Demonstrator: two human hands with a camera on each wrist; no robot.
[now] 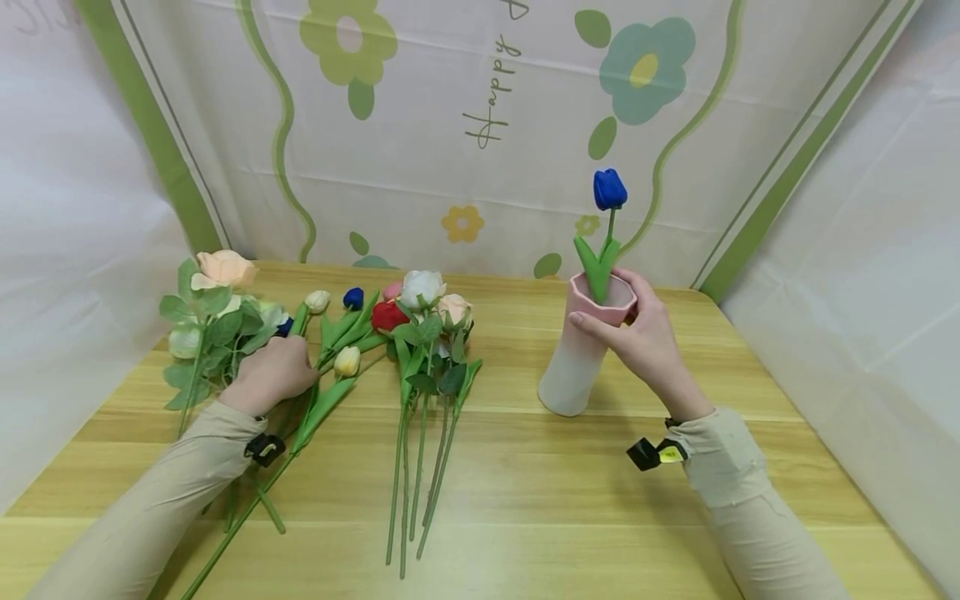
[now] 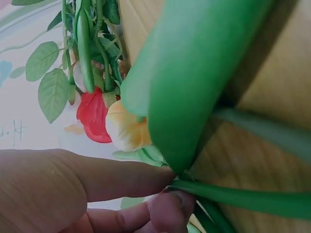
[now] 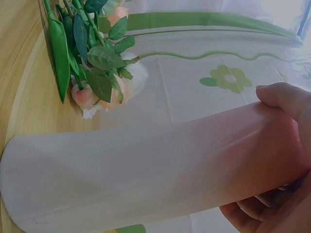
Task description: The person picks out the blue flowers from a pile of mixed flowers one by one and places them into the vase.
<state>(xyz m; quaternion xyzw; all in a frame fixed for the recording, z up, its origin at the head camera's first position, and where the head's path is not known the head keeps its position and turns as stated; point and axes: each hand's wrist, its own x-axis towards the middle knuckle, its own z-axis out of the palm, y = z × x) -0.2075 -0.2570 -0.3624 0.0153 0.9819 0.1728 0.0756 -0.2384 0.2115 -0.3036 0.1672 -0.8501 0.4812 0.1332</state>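
While the vase (image 1: 573,371) is gripped by the right hand (image 1: 645,337), greenery (image 2: 243,195) well leftward is pinched by the left hand (image 1: 273,377).

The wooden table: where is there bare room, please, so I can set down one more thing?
The wooden table is bare between the middle flower bunch and the pink-and-white vase, and in front of that vase. Another patch lies between the right sleeve and the table's right edge. The left side is crowded: there the left hand is among flowers.
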